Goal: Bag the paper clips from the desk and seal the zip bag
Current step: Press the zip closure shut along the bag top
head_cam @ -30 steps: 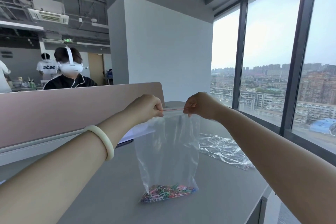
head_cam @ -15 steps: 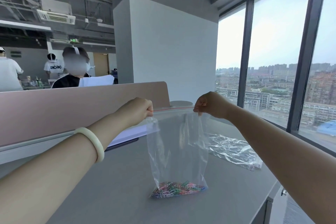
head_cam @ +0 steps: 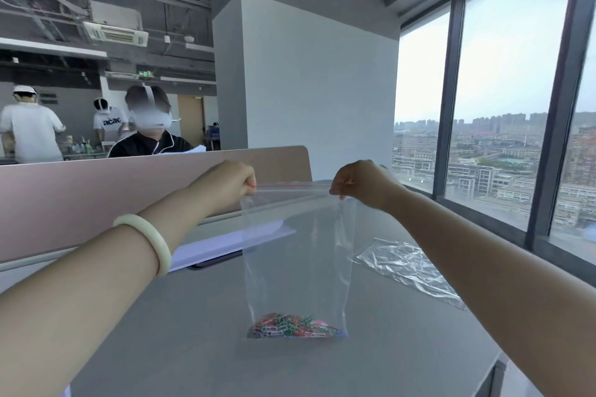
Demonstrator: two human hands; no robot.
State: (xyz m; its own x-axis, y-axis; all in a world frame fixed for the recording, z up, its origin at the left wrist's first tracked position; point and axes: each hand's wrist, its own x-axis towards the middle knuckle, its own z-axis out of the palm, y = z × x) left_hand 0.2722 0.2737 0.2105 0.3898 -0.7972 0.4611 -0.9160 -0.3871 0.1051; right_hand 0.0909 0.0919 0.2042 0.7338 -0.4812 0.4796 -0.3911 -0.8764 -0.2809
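Clear bag [head_cam: 296, 255], red zip line.
Clips [head_cam: 292, 325] pink, green, blue, orange; grey table [head_cam: 200, 325]; pale green bangle [head_cam: 146, 240].

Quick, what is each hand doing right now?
Left hand: closed, pinching the zip bag at its top left corner.
Right hand: closed, pinching its top right corner.

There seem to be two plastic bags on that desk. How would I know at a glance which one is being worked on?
Start at the grey desk in front of the big windows. The zip bag stands upright in its middle, stretched by its top corners between the left hand and the right hand. Unlike the crumpled bag lying flat to its right, it has a red strip along the top and coloured paper clips heaped at the bottom.
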